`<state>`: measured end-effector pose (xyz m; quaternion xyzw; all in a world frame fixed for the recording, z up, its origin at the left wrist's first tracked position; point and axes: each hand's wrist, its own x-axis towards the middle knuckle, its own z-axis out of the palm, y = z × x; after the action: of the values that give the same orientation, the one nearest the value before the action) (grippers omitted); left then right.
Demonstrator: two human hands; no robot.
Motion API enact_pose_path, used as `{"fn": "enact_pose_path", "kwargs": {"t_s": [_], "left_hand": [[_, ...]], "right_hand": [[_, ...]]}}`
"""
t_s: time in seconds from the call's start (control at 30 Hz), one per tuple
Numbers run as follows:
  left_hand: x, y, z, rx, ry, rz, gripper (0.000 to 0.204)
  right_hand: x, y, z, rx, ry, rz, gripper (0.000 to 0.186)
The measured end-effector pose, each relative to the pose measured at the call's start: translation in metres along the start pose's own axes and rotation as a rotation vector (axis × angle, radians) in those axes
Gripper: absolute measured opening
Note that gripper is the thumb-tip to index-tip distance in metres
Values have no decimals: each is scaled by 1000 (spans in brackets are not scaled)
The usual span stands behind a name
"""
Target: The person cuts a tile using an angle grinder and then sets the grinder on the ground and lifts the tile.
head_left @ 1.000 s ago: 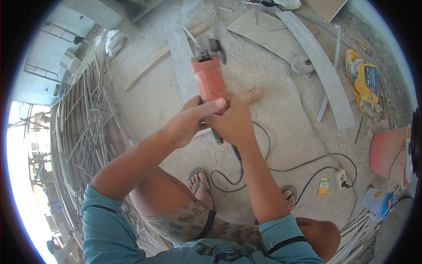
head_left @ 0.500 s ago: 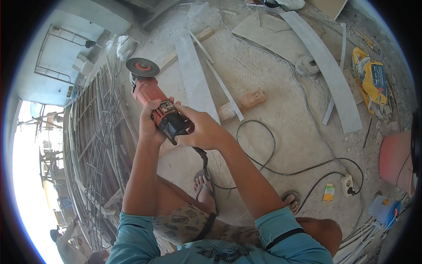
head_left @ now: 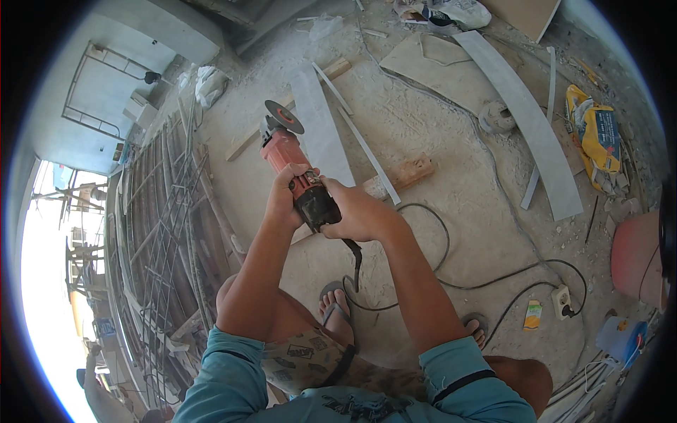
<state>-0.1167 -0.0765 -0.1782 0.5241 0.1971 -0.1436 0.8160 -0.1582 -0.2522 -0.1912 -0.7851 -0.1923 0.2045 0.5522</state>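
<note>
Both of my hands grip a red and black angle grinder (head_left: pixel 285 151), held up off the floor. My left hand (head_left: pixel 288 201) wraps round the left of its body, while my right hand (head_left: pixel 363 211) closes on the black rear end. A dark cutting disc (head_left: pixel 284 117) with a reddish centre sits tilted at the far end. The black cord (head_left: pixel 356 264) runs down from the rear past my foot. Just beyond the grinder lies a grey tile strip (head_left: pixel 321 127), resting across wooden pieces, with a thin offcut (head_left: pixel 365 155) to its right.
A wooden block (head_left: pixel 405 173) supports the strip. The cord loops right to a white socket box (head_left: pixel 562 302). Long grey slab (head_left: pixel 525 120), yellow bag (head_left: pixel 596 141) and red bucket (head_left: pixel 635 257) stand right. Poles and metal lattice (head_left: pixel 159 225) are stacked left.
Both my hands have carried the grinder to the right. Its disc has turned from nearly flat to a steeper tilt. The whole view has shifted slightly.
</note>
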Motion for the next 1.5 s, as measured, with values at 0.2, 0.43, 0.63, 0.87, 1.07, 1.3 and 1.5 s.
{"fn": "enact_pose_path", "kwargs": {"t_s": [0.2,0.43,0.63,0.87,1.07,1.3,1.5], "left_hand": [[2,3,-3,11,-11,-5,28],[-3,-31,5,141,-83,59,36],[10,-65,5,458,-290,32,47],[-18,-60,38,1087,-605,-113,73],[-15,-71,36,1532,-742,-147,77],[-19,-78,30,2068,-880,-49,68],[-25,-89,33,2093,-963,-103,63]], "right_hand": [[4,13,9,115,76,-81,92],[10,27,27,712,171,41,75],[-16,63,17,582,355,93,53],[-59,154,-19,440,716,240,54],[-98,248,-32,213,949,398,63],[-111,250,-36,64,1017,542,63],[-113,276,-33,-77,990,588,62]]}}
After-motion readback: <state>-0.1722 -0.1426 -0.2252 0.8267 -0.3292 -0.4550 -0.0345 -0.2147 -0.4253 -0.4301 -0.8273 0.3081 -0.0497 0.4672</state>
